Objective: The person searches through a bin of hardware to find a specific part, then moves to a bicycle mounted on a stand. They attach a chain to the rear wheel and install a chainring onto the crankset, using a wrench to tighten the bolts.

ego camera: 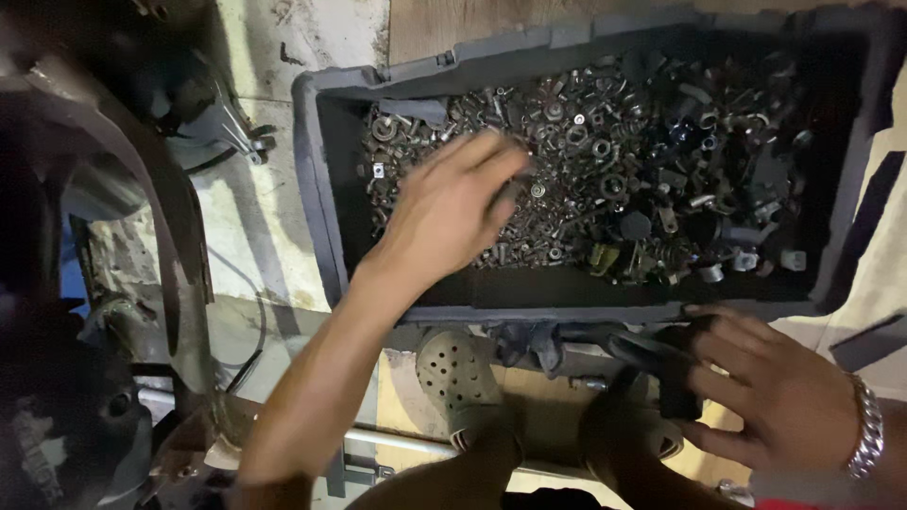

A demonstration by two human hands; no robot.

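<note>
Under the left hand point(452, 212) lies a heap of nuts, bolts and washers point(605, 179) filling a dark grey tray point(316, 179). That hand reaches in from the near-left corner, palm down, with its fingers point(491, 156) stretched forward and held loosely together over the hardware. The fingertips are blurred, and they seem to press or pinch at something small and dark just beyond them; whether they have actually closed on a piece cannot be told. Most of the hardware spreads to the right of these fingers, brighter steel pieces nearest them, darker and black parts farther off toward the tray's far right wall.

Near the tray's front edge, the right hand point(775, 397) sits outside the tray, a metal bracelet point(867, 430) on its wrist. Its fingers point(723, 373) curl around a black object point(675, 378), thumb above and the rest below, in a firm hold. The object's shape is hard to make out against the dark cloth point(534, 342) bunched just left of those fingers, under the tray's rim.

Below both hands, two feet in grey perforated clogs point(458, 382) stand on the floor. Left of the left forearm, well apart from the fingers, dark curved machine parts point(123, 189) and cables lie on stained concrete.
</note>
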